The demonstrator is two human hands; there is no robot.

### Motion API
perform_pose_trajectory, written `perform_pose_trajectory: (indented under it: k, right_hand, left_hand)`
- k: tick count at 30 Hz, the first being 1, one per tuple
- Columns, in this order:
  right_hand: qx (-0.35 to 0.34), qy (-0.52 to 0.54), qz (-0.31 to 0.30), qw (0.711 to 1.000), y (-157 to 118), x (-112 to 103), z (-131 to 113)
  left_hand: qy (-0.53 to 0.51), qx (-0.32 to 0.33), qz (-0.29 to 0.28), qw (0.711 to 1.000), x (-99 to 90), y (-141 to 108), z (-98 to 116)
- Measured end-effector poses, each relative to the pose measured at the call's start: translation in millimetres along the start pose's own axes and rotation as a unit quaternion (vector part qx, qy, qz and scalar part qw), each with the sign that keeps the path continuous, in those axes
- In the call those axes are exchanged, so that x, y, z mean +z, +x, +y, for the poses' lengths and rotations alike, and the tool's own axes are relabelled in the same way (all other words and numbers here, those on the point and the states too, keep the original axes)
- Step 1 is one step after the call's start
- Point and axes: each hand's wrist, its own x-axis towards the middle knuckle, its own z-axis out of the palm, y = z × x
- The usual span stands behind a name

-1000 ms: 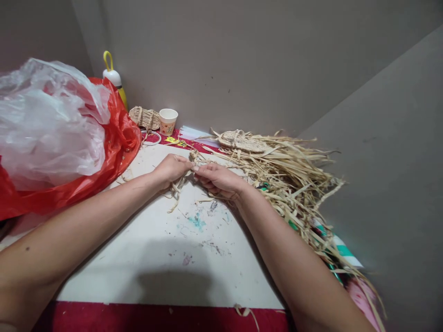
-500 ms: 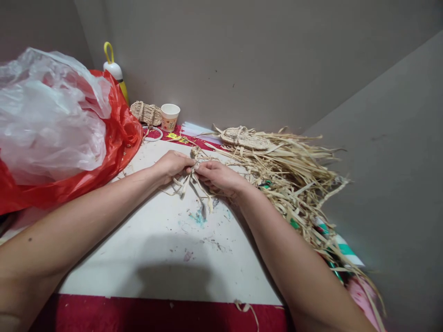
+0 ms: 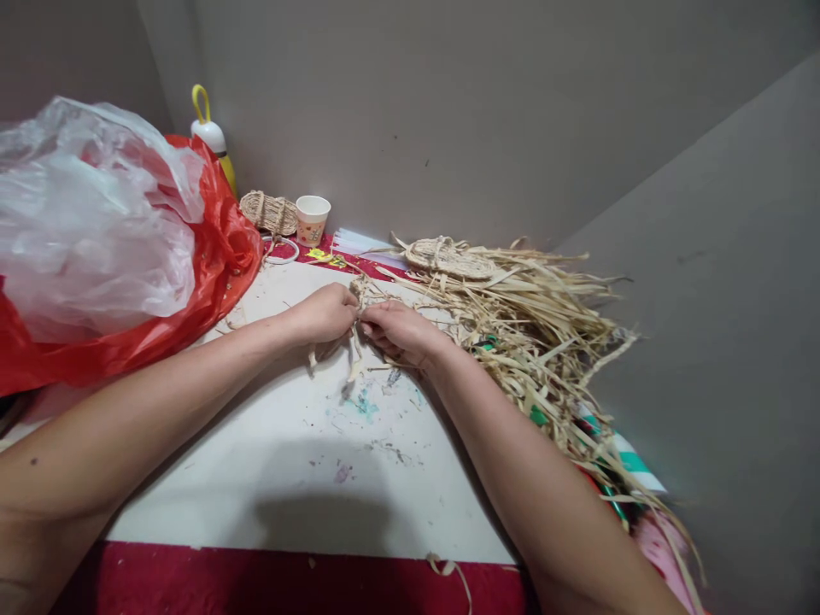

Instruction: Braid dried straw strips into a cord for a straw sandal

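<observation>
A small bundle of pale, dry straw strips (image 3: 354, 352) hangs between my hands above the white board (image 3: 288, 461). My left hand (image 3: 330, 313) is closed on it, thumb and fingers pinched together. Fingertip to fingertip with it, my right hand (image 3: 401, 329) also pinches the strips. A twisted or braided piece (image 3: 360, 286) of the same straw sticks up just beyond the fingertips. The exact spot where the strips meet is partly hidden by my fingers.
A heap of loose straw (image 3: 544, 316) lies at right, with a woven straw sole (image 3: 448, 258) on it. Another woven piece (image 3: 269, 212), a paper cup (image 3: 313, 220) and a yellow-and-white bottle (image 3: 210, 137) stand behind. Crumpled plastic bags (image 3: 121, 222) fill the left.
The loose strip ends below my fingers have shifted; fewer fan out now, and some hang by my left hand. My left hand has turned slightly over the bundle. Both hands stay together.
</observation>
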Motion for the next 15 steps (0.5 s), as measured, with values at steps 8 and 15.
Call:
perform_pose_trajectory:
  k: [8, 15]
  right_hand:
    - [0.004, 0.107, -0.020, 0.994, -4, 8, -6]
    - [0.002, 0.228, -0.083, 0.970, -3, 11, -4]
  left_hand:
    - [-0.022, -0.016, -0.109, 0.994, -14.5, -7, 14]
    - [-0.159, -0.072, -0.081, 0.981, 6.6, -14, 5]
